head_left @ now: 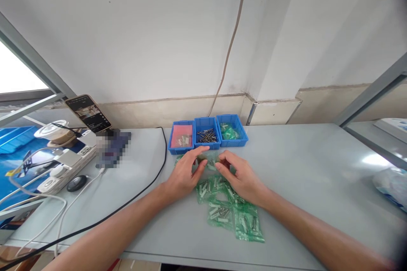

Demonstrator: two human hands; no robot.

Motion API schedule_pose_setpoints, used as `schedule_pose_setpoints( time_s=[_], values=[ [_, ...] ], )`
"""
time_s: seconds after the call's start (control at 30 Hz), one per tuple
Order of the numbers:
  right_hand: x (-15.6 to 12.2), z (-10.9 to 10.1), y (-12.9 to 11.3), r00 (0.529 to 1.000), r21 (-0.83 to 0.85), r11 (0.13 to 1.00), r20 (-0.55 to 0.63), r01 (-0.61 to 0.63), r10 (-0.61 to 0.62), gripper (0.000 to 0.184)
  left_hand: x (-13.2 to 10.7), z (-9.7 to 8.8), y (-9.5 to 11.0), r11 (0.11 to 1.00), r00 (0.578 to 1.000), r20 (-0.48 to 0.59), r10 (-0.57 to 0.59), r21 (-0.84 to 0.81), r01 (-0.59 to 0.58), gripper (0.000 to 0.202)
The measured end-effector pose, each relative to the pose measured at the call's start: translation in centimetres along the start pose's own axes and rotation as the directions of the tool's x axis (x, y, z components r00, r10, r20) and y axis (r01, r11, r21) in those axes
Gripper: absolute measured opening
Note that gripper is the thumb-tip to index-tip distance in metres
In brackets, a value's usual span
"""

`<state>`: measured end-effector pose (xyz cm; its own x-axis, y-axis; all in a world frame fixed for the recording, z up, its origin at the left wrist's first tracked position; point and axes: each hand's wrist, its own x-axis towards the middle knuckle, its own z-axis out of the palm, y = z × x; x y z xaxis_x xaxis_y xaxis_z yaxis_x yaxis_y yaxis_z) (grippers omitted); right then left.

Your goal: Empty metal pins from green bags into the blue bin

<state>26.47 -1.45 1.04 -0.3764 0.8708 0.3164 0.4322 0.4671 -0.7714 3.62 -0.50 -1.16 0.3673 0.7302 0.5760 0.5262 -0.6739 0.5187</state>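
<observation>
A small green plastic bag (pixel 211 160) is stretched between my two hands, just in front of the blue bins. My left hand (pixel 186 170) grips the bag's left side, thumb and bent fingers at its edge while the index finger reaches out above. On the opposite side, my right hand (pixel 240 176) pinches the bag between thumb and curled fingers. Below them on the table lie several filled green bags (pixel 220 213) with silvery metal pieces and white strips inside. Part of another green bag (pixel 179 159) shows behind my left hand.
Three blue bins stand ahead: one with a pink sheet and small bags (pixel 182 132), one with loose metal pins (pixel 206 136), one with green bags (pixel 230 132). At left are a propped phone (pixel 89 113), a power strip (pixel 68 165) and a black cable (pixel 136 198) crossing the table.
</observation>
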Motion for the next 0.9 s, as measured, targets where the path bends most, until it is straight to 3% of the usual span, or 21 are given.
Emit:
schedule_pose_setpoints(
  time_s=[0.3,0.47,0.73,0.9],
  values=[
    [-0.03,-0.04,0.33,1.000,0.007,1.000,-0.006,-0.015,0.015,0.024,0.13,-0.32,0.45,0.998,0.998,0.013,0.061,0.024,-0.061,0.037],
    [-0.11,0.10,0.52,0.999,0.043,0.998,-0.037,-0.035,0.037,0.016,0.42,-0.53,0.81,0.995,0.995,0.022,0.098,0.018,-0.098,0.029],
    [0.05,0.25,0.77,0.990,0.129,0.991,-0.129,-0.032,0.048,0.017,0.56,-0.68,0.78,0.991,0.989,0.058,0.134,-0.033,-0.132,0.046],
    [0.02,-0.14,0.66,0.991,0.071,0.997,-0.129,-0.013,0.022,0.018,0.76,-0.80,0.67,0.991,0.991,0.033,0.131,0.011,-0.132,0.038]
  ],
)
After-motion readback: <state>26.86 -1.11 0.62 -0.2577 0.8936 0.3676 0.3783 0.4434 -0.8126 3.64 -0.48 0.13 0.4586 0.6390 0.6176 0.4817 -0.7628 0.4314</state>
